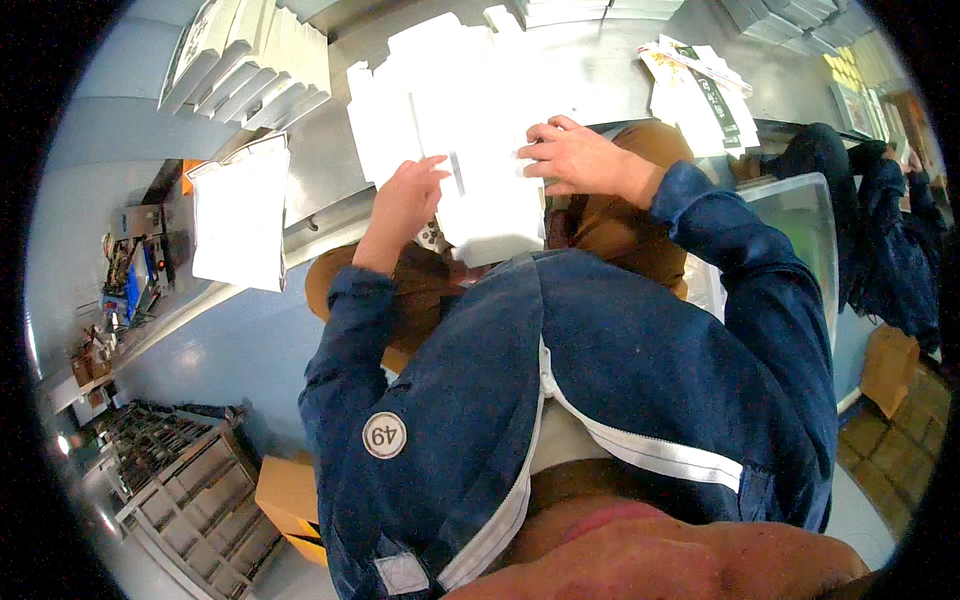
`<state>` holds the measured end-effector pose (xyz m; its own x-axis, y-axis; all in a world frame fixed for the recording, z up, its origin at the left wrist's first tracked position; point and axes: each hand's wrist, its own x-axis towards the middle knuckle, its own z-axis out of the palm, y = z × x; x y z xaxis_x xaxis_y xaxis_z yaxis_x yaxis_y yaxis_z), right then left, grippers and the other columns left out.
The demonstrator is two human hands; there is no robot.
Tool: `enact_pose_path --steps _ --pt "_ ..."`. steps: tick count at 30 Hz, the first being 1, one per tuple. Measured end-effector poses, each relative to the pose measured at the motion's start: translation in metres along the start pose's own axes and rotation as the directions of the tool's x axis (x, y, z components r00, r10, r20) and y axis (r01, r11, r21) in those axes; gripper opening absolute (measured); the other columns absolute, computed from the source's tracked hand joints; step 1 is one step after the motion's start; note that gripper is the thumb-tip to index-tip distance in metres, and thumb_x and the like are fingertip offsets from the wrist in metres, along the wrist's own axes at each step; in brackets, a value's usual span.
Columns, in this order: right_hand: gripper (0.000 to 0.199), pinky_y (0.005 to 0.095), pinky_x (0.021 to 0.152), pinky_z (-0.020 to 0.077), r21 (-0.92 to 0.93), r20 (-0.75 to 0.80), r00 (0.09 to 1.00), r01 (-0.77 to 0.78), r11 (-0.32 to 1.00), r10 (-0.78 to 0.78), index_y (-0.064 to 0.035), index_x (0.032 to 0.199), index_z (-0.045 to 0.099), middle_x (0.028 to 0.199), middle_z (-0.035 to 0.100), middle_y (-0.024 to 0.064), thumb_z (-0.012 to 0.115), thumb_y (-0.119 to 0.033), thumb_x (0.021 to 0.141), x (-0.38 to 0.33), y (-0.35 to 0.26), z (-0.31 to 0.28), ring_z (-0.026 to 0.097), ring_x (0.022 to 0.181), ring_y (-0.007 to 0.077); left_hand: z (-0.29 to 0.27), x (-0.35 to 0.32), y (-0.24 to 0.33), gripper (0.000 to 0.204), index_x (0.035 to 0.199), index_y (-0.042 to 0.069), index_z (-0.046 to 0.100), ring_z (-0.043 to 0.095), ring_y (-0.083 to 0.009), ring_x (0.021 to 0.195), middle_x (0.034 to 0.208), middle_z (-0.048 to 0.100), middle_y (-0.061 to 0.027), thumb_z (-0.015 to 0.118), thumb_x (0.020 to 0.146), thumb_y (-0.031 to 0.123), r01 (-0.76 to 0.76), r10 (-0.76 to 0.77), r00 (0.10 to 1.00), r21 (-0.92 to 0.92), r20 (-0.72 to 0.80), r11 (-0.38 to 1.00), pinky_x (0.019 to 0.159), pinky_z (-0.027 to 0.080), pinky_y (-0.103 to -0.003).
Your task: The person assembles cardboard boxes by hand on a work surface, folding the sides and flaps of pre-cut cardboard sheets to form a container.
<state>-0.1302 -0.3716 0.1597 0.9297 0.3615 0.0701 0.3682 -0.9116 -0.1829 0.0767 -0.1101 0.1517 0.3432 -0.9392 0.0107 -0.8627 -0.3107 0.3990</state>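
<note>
A white sheet-like piece (487, 190), perhaps a flat carton blank, lies over the near edge of the metal table and reaches toward my lap. Glare washes out most of its detail. At its left side, my left hand (403, 205) has its fingers bent together and closed on the edge. My right hand (590, 162) rests against the right side, fingers slightly bent and apart. Beneath and beyond spread more white sheets (375, 125), with outlines lost in the brightness.
White folded stacks (245, 65) stand at the far left; below them hang white papers (240, 215). Printed leaflets (700, 95) lie right on the metal table (590, 65). A clear plastic bin (815, 225) is by my right elbow. Another person (885, 225) sits at far right.
</note>
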Motion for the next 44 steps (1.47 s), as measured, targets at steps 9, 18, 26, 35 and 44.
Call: enact_pose_path --steps 9,18,26,35,44 --pt "0.048 0.0482 0.123 0.0286 -0.026 0.001 1.000 0.027 0.999 -0.027 -0.0111 0.111 0.067 0.128 0.061 0.0075 0.082 -0.035 0.071 0.023 0.007 -0.002 0.047 0.137 0.0286 0.005 -0.038 -0.011 0.046 0.123 0.003 0.066 0.052 -0.0365 0.131 0.145 0.053 -0.0152 0.073 0.078 0.010 -0.167 0.207 0.964 -0.227 0.168 0.959 0.111 0.044 -0.043" --pt "0.033 0.0495 0.120 0.0271 0.146 -0.106 0.984 -0.128 0.981 0.144 -0.0102 0.107 0.071 0.122 0.065 0.0090 0.071 -0.038 0.089 0.036 0.016 0.020 0.050 0.135 0.0269 0.018 0.011 0.004 0.025 0.106 0.005 0.067 0.066 -0.0356 0.091 0.101 0.064 -0.0147 0.069 0.093 0.027 0.062 -0.064 0.998 -0.058 -0.030 0.996 0.078 0.053 -0.044" --pt "0.020 0.0474 0.108 0.0351 0.243 -0.470 0.787 -0.320 0.916 0.400 -0.0105 0.093 0.073 0.102 0.073 0.0042 0.066 -0.029 0.094 0.074 0.005 0.052 0.063 0.111 0.0228 0.048 0.032 0.009 0.021 0.098 0.007 0.067 0.066 -0.0362 0.080 0.090 0.061 -0.0141 0.063 0.097 0.028 0.209 -0.176 0.954 0.116 -0.244 0.971 0.066 0.054 -0.047" --pt "0.010 0.0445 0.102 0.0389 0.041 -0.443 0.830 -0.360 0.932 0.340 -0.0135 0.090 0.074 0.079 0.069 0.0019 0.067 -0.020 0.088 0.080 0.000 0.039 0.063 0.095 0.0215 0.047 0.038 0.018 0.018 0.090 0.009 0.066 0.068 -0.0334 0.080 0.088 0.063 -0.0105 0.064 0.095 0.027 0.263 -0.220 0.944 0.159 -0.244 0.952 0.067 0.055 -0.046" --pt "0.008 0.0466 0.110 0.0379 -0.182 -0.312 0.917 -0.314 0.932 0.248 -0.0116 0.085 0.071 0.071 0.065 0.0026 0.064 -0.013 0.082 0.090 -0.005 0.026 0.063 0.091 0.0216 0.043 0.036 0.009 0.020 0.095 0.009 0.070 0.068 -0.0343 0.081 0.090 0.063 -0.0132 0.065 0.096 0.029 0.165 -0.142 0.972 0.111 -0.187 0.980 0.069 0.054 -0.046"
